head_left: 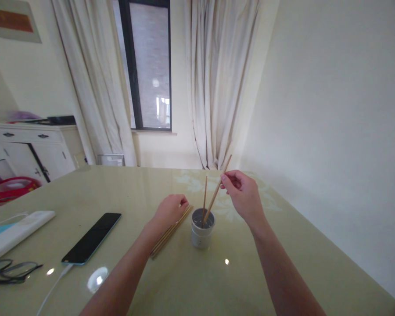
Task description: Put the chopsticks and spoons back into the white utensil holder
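Currently, grey cup (199, 239): it stands upright on the glossy table (243, 281) and serves as the landmark; its mouth is wide beside the sticks in it.
Right hand (242, 188): above and to the right of the cup, thumb and fingers pinched narrow on a slanted stick (214, 197).
Slanted stick: its lower end is inside the cup, its upper end leans out to the right past the fingers.
Thin stick (205, 195): nearly upright in the cup, just left of the slanted one, with no hand on it.
Left hand (169, 208): left of the cup, curled over the far end of the stick bundle; whether it grips or only rests there, I cannot tell.
Stick bundle (171, 231): lies on the table just left of the cup, apart from it.
Phone (92, 238): flat, well left of the cup, plugged into a white cable (54, 285).
Tipping risk: a sideways push on the slanted stick could lever the cup over, since it looks light and holds little.
Rolling risk: if the left fingers knock the bundle, the sticks could scatter across that slick surface.
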Demonstrator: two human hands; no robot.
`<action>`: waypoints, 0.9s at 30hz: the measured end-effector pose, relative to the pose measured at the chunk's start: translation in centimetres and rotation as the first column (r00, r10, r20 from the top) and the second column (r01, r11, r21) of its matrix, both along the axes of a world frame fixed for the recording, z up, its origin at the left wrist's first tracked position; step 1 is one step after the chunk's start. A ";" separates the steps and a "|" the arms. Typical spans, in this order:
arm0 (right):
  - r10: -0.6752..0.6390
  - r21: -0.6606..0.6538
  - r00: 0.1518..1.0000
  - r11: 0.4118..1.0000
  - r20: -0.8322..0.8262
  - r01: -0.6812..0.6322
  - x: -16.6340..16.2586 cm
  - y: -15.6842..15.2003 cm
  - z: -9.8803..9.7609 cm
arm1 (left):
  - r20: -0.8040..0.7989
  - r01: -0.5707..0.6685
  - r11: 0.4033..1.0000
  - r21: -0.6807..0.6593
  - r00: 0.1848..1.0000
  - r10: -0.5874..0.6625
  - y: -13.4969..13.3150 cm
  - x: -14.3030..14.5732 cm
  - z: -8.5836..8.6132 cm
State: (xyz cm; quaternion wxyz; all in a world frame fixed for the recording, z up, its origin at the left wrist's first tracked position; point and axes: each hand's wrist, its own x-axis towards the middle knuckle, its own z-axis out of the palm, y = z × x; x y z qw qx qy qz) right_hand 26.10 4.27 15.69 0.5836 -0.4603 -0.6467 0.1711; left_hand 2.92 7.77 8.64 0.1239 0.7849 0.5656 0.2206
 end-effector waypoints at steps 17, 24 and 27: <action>0.169 -0.409 0.925 0.912 0.341 -0.016 -0.3 3.2 -4.4 | -0.404 -0.104 0.991 -0.083 0.913 0.061 0.5 0.9 -4.7; 0.128 -0.369 0.925 0.929 0.358 0.014 0.1 3.0 -4.0 | -0.373 -0.088 0.990 -0.109 0.927 0.042 0.2 1.0 -3.9; 0.065 -0.303 0.930 0.951 0.362 0.052 0.2 2.7 -3.4 | -0.210 -0.101 0.988 -0.117 0.975 0.075 0.6 0.0 -2.6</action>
